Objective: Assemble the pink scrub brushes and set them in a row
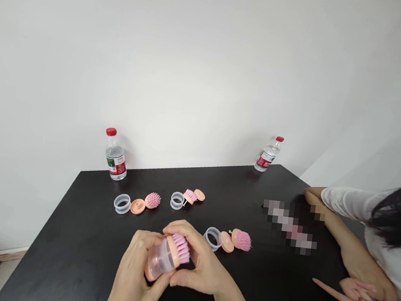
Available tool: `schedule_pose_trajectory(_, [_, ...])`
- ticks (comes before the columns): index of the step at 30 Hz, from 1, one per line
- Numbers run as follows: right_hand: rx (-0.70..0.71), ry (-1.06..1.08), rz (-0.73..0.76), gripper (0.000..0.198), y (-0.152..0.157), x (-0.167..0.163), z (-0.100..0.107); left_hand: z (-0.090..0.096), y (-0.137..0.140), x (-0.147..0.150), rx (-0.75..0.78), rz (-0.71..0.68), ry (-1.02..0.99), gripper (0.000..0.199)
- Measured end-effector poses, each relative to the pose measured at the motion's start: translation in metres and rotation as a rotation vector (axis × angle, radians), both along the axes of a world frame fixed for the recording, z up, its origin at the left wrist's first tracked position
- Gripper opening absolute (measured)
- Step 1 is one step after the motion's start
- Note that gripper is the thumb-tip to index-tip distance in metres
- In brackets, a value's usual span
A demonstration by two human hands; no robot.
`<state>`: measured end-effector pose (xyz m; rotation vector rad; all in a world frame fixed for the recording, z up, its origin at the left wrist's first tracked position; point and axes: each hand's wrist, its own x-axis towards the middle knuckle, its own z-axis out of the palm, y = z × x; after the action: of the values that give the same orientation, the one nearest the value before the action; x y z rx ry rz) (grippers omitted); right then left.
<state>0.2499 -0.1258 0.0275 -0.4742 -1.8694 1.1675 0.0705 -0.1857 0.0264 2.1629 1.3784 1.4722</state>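
Note:
Between my two hands is a scrub brush (164, 258) with a clear round body, a peach base and pink bristles. It is tilted, bristles up and to the right. My left hand (135, 271) wraps round the clear body and base. Fingers of my right hand (199, 261) close on the bristle end from the far side and the right. Just beyond my right hand lie a clear ring (212, 239), a peach disc (226, 242) and a pink-bristled brush head (241, 239).
Further back on the black table (77, 243) are two more sets of parts, with clear rings (122, 204) (177, 200), peach discs and brush heads. Two water bottles (116, 155) (268, 154) stand along the wall. At the right, another person's arm (339, 234) rests on the table, near a pixelated patch.

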Motion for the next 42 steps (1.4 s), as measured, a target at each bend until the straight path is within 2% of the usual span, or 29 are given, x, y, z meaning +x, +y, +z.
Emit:
schedule_pose_trajectory(4, [-0.001,-0.065,-0.052,0.073,0.001,-0.001,0.001,0.001,-0.001,-0.001,0.015,0.0,0.006,0.031])
schedule_pose_trajectory(7, [-0.065,-0.055,-0.091,0.075,0.002,-0.001,-0.002,0.0,-0.002,0.0,-0.002,0.015,0.034,0.03])
schedule_pose_trajectory(11, [-0.065,-0.019,-0.171,0.069,0.003,-0.003,-0.006,-0.001,-0.001,0.0,0.046,0.009,0.09,0.029])
schedule_pose_trajectory(15, [-0.016,-0.002,-0.115,0.067,0.001,-0.004,-0.007,-0.002,0.002,-0.002,0.094,-0.014,0.163,0.024])
schedule_pose_trajectory(19, [-0.017,-0.03,-0.066,0.063,-0.002,0.003,-0.003,-0.002,0.003,-0.004,0.12,-0.005,0.139,0.031])
schedule_pose_trajectory(25, [0.015,-0.04,-0.061,0.051,-0.005,0.012,0.002,0.003,-0.002,-0.004,-0.026,-0.013,0.036,0.03])
schedule_pose_trajectory(27, [-0.026,-0.04,-0.118,0.051,-0.006,0.013,0.005,0.005,-0.001,-0.011,-0.083,0.052,-0.037,0.031])
schedule_pose_trajectory(31, [-0.103,-0.065,-0.241,0.043,-0.006,0.007,0.018,0.014,0.001,-0.037,-0.158,0.285,-0.31,0.044])
schedule_pose_trajectory(35, [-0.034,-0.17,-0.237,0.045,-0.009,-0.012,0.033,0.034,-0.005,-0.06,-0.195,0.44,-0.517,0.054])
schedule_pose_trajectory(39, [0.034,-0.337,-0.194,0.047,-0.018,-0.04,0.04,0.048,-0.02,-0.077,-0.206,0.525,-0.533,0.059])
schedule_pose_trajectory(42, [0.1,-0.526,-0.088,0.045,-0.025,-0.064,0.036,0.044,-0.027,-0.093,-0.237,0.567,-0.443,0.061])
